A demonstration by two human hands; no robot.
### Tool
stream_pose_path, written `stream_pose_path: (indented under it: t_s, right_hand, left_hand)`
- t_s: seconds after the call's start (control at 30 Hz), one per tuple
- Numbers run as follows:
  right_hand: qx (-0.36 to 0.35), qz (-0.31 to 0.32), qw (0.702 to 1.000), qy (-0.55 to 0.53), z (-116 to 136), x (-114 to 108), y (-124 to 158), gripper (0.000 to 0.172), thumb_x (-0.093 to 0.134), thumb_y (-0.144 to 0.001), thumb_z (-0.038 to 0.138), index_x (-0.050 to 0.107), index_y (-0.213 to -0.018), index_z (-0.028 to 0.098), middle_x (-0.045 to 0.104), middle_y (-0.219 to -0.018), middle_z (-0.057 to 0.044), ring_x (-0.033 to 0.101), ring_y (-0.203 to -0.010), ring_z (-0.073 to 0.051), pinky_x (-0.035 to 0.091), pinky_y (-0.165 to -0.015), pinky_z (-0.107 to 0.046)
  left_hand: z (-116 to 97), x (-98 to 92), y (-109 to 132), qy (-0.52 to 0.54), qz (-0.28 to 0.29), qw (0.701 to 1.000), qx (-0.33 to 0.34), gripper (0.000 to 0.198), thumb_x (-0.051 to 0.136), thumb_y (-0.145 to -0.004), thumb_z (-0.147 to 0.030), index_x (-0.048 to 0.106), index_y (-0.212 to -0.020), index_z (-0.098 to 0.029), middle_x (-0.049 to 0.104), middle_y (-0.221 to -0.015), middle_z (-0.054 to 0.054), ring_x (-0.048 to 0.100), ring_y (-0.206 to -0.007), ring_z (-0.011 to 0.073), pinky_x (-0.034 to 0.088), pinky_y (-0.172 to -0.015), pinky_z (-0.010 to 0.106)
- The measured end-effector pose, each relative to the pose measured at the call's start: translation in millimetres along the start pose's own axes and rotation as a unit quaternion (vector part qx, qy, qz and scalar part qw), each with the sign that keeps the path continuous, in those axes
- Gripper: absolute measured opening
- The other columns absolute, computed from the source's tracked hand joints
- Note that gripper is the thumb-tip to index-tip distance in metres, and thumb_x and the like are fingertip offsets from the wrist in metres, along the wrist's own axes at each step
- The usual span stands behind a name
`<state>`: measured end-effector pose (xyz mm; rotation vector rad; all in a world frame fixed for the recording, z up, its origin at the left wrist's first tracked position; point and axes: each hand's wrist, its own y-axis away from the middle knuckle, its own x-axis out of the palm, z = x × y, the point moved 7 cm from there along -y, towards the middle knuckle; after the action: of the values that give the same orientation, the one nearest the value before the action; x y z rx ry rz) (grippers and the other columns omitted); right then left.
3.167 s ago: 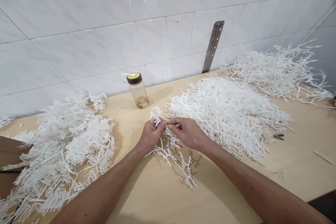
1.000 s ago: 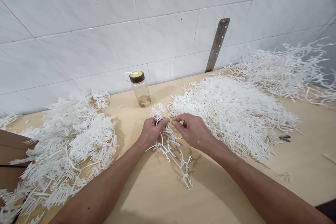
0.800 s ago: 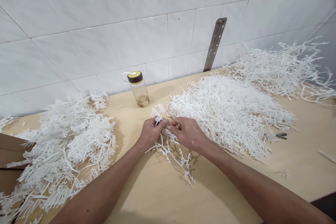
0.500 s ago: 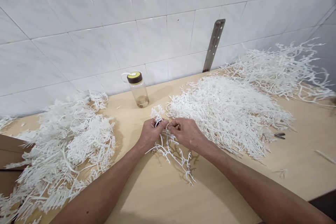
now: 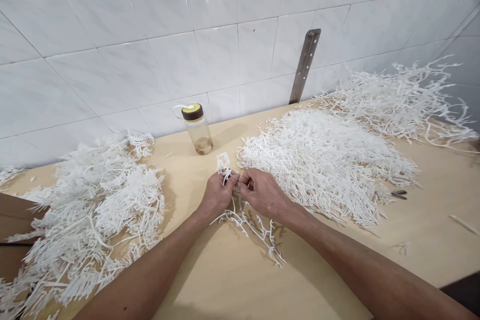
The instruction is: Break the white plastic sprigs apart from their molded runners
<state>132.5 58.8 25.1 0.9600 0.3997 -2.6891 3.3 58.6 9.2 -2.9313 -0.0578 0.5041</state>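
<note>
A white branching plastic stem [image 5: 258,230] runs out below my hands toward the front of the table, its forked twigs spread. My left hand [image 5: 218,192] is closed around its upper part, and a small white tuft [image 5: 222,162] pokes up above the fingers. Close against it, my right hand [image 5: 260,191] pinches with thumb and forefinger at the same stem. What lies exactly between the right fingertips is too small to make out. Just right of my hands begins a broad pile of white branching pieces [image 5: 330,160].
Left lies another heap of white pieces [image 5: 112,195], beside a brown box [image 5: 18,217]. A clear bottle [image 5: 198,132] with a yellow-and-black lid stands behind my hands. Longer white stems [image 5: 405,100] are heaped back right. Dark-handled snips [image 5: 399,194] poke from the pile. A metal bracket [image 5: 305,65] leans on the tiled wall.
The hanging branches have swung slightly to the right and turned a little. Both hands stay together at nearly the same spot, with the fingers shifted slightly.
</note>
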Motion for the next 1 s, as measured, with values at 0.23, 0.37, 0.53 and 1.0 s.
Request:
stream_pose_path:
  t_s: [0.23,0.37,0.53,1.0]
  right_hand:
    - [-0.09,0.045,0.995,-0.021,22,5,7,0.011,0.054,-0.079,0.014,0.049,-0.071,0.019,0.057,-0.069,0.001,0.048,-0.061,-0.012,0.035,-0.055,-0.024]
    - [-0.092,0.032,0.99,-0.102,26,-11,7,0.007,0.051,-0.085,0.019,0.055,-0.079,0.019,0.06,-0.072,-0.001,0.052,-0.059,-0.012,0.04,-0.053,-0.024]
    - [-0.024,-0.178,0.984,-0.002,-8,-67,-3,0.004,0.056,-0.084,0.022,0.056,-0.081,0.019,0.059,-0.063,0.001,0.051,-0.053,-0.013,0.04,-0.053,-0.026]
    - [0.005,-0.013,1.0,0.001,0,-12,0,0.015,0.059,-0.086,0.029,0.069,-0.09,0.019,0.071,-0.079,-0.002,0.057,-0.058,-0.014,0.041,-0.055,-0.027]
  left_hand:
    - [4,-3.6,-4,-0.03,-0.025,0.999,0.018,0.02,0.054,-0.084,-0.032,0.058,-0.072,-0.017,0.059,-0.067,0.001,0.054,-0.067,0.0159,0.042,-0.065,0.027]
    - [6,-7.7,-8,0.034,0.005,0.999,-0.032,0.027,0.061,-0.082,-0.04,0.059,-0.072,-0.016,0.054,-0.061,-0.002,0.049,-0.059,0.0126,0.039,-0.058,0.024]
    - [1,-7.5,-4,0.115,0.01,0.99,-0.085,0.034,0.067,-0.078,-0.048,0.059,-0.069,-0.015,0.045,-0.05,-0.006,0.038,-0.046,0.0082,0.031,-0.048,0.022]
    - [9,-7.9,-3,0.113,-0.023,0.988,-0.104,0.034,0.074,-0.072,-0.047,0.065,-0.071,-0.014,0.048,-0.047,-0.005,0.043,-0.044,0.0086,0.033,-0.046,0.021]
